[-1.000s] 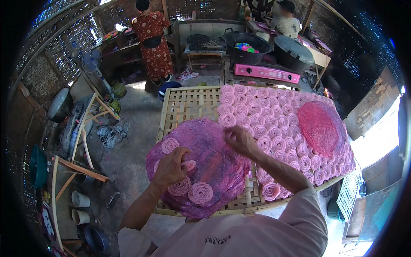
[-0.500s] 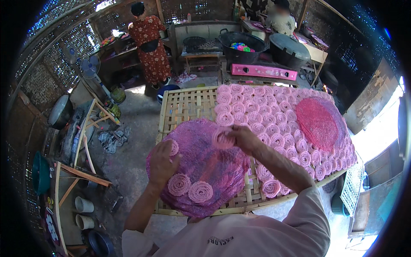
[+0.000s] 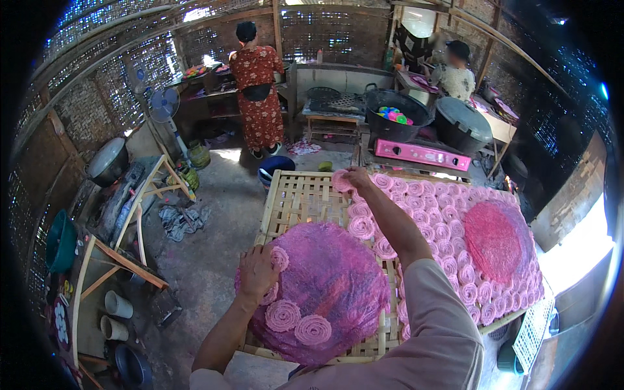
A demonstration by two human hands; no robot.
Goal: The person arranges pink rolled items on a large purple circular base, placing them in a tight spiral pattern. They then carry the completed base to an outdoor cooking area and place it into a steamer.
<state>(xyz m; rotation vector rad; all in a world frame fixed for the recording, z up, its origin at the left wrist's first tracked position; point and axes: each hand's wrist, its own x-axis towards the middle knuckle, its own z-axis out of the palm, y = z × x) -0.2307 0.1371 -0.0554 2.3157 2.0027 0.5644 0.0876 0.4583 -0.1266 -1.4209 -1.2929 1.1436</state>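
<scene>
My right hand [image 3: 356, 177] is closed on a pink coiled cracker disc [image 3: 340, 181] at the far edge of the slatted bamboo rack [image 3: 305, 188], beside the rows of similar discs [image 3: 448, 227]. My left hand [image 3: 258, 272] lies on the left side of a round purple-pink sheet [image 3: 331, 260], its fingers extended and partly apart. Two discs show beside that hand, partly covered by it. Closer to me, two more coiled discs [image 3: 283, 316] lie flat on the sheet.
Another round pink sheet [image 3: 497, 240] covers discs on the right. Beyond the rack stand a pink stove [image 3: 422, 155], a black pan [image 3: 398, 117] and a lidded pot [image 3: 463, 120]. Two people work at the back. A wooden trestle [image 3: 123, 260] stands left, a blue bucket [image 3: 275, 168] near the rack.
My right hand has carried the held disc away from above the sheet to the rack's far edge. My left hand stays at the sheet's left side. The view has shifted.
</scene>
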